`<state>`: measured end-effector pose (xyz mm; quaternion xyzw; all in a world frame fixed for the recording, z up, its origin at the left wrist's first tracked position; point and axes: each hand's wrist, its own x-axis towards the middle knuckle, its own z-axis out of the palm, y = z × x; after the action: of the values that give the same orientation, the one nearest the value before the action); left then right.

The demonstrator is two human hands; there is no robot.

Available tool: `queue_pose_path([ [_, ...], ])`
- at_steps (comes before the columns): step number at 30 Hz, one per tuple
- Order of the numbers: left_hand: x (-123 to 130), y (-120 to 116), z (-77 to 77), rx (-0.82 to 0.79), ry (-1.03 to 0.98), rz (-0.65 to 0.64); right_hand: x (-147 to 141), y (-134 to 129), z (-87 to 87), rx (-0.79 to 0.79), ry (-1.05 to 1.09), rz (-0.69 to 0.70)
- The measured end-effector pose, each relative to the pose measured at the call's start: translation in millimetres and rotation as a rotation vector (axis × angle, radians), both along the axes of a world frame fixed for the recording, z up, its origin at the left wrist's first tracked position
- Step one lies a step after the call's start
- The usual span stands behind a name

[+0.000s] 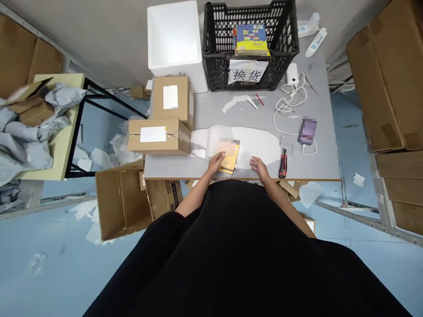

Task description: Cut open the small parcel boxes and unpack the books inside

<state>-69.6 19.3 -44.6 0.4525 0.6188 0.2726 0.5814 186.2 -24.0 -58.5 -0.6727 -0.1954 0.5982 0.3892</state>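
Note:
Yellow booklets (233, 158) lie slightly askew on a white sheet (257, 143) near the front edge of the grey table, under what looks like a translucent wrap. My left hand (216, 163) rests at the left side of the booklets, partly over the wrap; whether its fingers grip anything is too small to tell. To the right of the booklets, apart from them, my right hand (259, 166) has its fingers spread and holds nothing. A red and black cutter (283, 164) lies right of that hand.
Two closed cartons (153, 134) stand at the table's left. Behind are a white foam box (175, 37) and a black crate (218, 72) with books. A phone (307, 131) with a white cable lies right. An open carton (114, 202) is below left.

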Motion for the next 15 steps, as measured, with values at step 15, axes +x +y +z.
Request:
queue_pose_path([
  [15, -15.4, 12.1, -14.2, 0.153, 0.291, 0.06, -46.2, 41.0, -26.5, -0.088, -0.162, 0.445],
])
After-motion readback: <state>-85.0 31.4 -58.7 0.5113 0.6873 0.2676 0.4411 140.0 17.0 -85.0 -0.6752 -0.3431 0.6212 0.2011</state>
